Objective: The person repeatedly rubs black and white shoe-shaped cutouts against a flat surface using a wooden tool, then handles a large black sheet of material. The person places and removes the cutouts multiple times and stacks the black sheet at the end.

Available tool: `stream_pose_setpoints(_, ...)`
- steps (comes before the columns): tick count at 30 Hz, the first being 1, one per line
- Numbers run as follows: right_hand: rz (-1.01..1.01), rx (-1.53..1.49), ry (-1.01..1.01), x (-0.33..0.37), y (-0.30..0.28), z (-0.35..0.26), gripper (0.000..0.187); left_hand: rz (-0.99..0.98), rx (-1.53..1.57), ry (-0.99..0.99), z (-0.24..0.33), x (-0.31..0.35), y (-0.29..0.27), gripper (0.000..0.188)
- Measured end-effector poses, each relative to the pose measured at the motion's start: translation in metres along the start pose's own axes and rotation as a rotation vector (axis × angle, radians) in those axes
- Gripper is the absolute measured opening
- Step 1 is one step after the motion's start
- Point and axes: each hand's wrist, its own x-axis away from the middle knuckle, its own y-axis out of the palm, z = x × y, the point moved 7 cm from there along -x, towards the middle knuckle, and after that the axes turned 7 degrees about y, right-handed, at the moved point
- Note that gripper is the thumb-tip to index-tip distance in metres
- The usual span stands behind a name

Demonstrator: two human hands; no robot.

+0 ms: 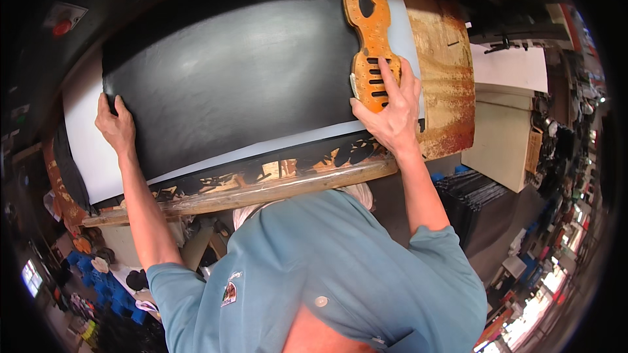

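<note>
A large black sheet [248, 78] lies flat on a white board [85, 144] in front of me. My left hand [116, 127] rests at the sheet's left edge, thumb and forefinger apart. On the right end of the sheet sits an orange cutting die [371, 26], waisted like a sole, with an oval hole at its far end and several slots at its near end. My right hand [396, 110] grips the near end: the thumb is at its left side, a finger stretches over the slots, and the other fingers lie along its right side.
A worn wooden board [445, 72] stands to the right. Along the near side runs a wooden rail [281, 189], with black and tan scraps [275, 168] behind it. Dark stacked sheets [474, 202] are at lower right. A red button [62, 27] is at upper left.
</note>
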Motion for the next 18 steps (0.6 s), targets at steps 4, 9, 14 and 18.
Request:
stream_pose_setpoints(4, 0.007, 0.013, -0.036, -0.003, 0.000, -0.003, 0.086, -0.006, 0.000, 0.027, 0.002, 0.000, 0.000, 0.030)
stream_pose_setpoints(9, -0.083, -0.102, 0.018, -0.010, -0.004, 0.011, 0.086, 0.044, -0.058, -0.029, -0.017, 0.000, 0.007, 0.045)
stream_pose_setpoints(14, -0.035, -0.376, 0.259, -0.005, -0.033, 0.060, 0.086, 0.011, -0.089, -0.049, -0.036, 0.003, 0.016, 0.049)
stream_pose_setpoints(18, 0.110, -0.339, 0.432, 0.004, -0.058, 0.119, 0.084, 0.000, -0.114, -0.069, -0.041, 0.004, 0.019, 0.051)
